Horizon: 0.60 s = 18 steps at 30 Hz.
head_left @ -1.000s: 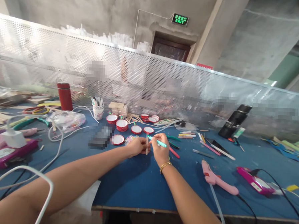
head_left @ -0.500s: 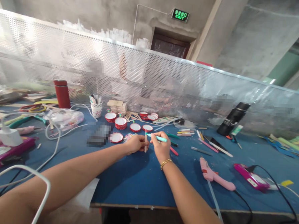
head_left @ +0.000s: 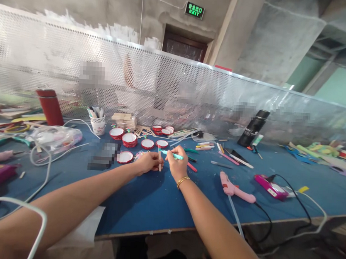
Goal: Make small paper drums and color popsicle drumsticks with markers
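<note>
Between the fingers of my left hand [head_left: 149, 162] a wooden craft stick [head_left: 160, 164] is held upright; its top end looks coloured. My right hand [head_left: 177, 163] grips a turquoise marker [head_left: 175, 156] like a pen, its tip pointing left at the upper part of the stick. Whether the tip touches the wood I cannot tell. Just beyond both hands are red-rimmed white paper cups [head_left: 130, 139], some stacked. A pink marker [head_left: 192, 167] lies beside my right hand.
A pink glue gun [head_left: 236, 189] and a magenta power strip [head_left: 271, 187] lie at the right. A black bottle [head_left: 253, 128] and a red bottle [head_left: 50, 107] stand near the perforated metal screen [head_left: 111, 80]. A white cable [head_left: 44, 177] crosses the left side, near a cup of markers [head_left: 97, 124].
The view has swung to the right, so everything sits further left in the picture. Both hands keep their hold on the craft stick and the marker, with the marker still against or near the stick's upper part.
</note>
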Tool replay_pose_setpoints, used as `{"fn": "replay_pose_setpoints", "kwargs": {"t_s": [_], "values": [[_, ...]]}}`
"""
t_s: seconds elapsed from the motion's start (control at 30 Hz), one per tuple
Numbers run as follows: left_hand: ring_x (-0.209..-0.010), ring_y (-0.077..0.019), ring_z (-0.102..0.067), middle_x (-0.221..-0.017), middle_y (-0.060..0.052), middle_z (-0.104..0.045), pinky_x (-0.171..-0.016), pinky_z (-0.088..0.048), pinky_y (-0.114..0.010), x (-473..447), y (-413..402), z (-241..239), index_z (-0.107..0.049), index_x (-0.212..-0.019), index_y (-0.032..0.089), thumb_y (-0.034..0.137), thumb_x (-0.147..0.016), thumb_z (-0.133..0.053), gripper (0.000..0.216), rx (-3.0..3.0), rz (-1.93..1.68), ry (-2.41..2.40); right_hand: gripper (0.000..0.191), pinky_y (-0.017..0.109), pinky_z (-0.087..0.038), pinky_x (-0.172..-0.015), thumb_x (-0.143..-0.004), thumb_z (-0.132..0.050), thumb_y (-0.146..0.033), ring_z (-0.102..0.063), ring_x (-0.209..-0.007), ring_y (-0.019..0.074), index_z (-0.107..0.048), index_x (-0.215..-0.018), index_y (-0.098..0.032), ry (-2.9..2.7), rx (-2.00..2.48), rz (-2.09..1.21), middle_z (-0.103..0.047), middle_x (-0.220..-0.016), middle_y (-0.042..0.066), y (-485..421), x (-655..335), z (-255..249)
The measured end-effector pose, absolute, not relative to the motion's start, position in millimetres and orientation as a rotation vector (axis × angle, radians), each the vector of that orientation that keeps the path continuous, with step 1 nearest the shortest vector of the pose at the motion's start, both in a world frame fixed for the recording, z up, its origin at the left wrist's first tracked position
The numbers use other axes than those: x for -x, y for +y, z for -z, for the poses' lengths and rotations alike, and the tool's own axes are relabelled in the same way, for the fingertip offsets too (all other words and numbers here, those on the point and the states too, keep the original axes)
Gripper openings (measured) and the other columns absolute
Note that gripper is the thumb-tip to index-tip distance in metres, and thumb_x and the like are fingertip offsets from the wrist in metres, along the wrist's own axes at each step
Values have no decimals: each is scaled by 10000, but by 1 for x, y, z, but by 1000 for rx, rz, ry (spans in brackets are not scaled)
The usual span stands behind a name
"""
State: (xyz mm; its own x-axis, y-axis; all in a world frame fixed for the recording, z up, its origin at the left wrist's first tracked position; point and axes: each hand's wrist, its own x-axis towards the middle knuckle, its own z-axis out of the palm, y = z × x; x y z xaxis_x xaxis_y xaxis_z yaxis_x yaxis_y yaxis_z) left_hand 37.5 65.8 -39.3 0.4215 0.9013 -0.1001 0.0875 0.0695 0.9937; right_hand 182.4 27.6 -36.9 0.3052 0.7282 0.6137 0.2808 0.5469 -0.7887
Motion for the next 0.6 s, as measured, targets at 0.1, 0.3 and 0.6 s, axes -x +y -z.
{"fn": "replay_pose_setpoints", "kwargs": {"t_s": [0.1, 0.3, 0.6], "values": [[-622, -132, -685, -656, -5, -712, -594, -529, -215, -37, 65, 39, -659, -706, 157, 308, -632, -926, 316, -1398, -799, 967, 194, 280, -468, -601, -812, -590, -339, -597, -533, 164, -468, -691, -248, -1299, 1018, -358, -587, -548, -43, 28, -182, 39], [-603, -122, -668, -677, -7, -723, -590, -513, -214, -37, 67, 42, -671, -719, 164, 311, -646, -912, 291, -1423, -798, 952, 197, 276, -467, -617, -815, -586, -328, -582, -543, 155, -483, -671, -243, -1291, 1004, -346, -600, -563, -39, 26, -183, 38], [-625, -131, -677, -643, 6, -709, -612, -516, -215, -38, 66, 41, -649, -700, 179, 274, -673, -888, 259, -1412, -785, 984, 210, 270, -437, -585, -806, -587, -323, -544, -509, 150, -471, -650, -245, -1248, 1007, -366, -570, -517, -48, 27, -186, 37]]}}
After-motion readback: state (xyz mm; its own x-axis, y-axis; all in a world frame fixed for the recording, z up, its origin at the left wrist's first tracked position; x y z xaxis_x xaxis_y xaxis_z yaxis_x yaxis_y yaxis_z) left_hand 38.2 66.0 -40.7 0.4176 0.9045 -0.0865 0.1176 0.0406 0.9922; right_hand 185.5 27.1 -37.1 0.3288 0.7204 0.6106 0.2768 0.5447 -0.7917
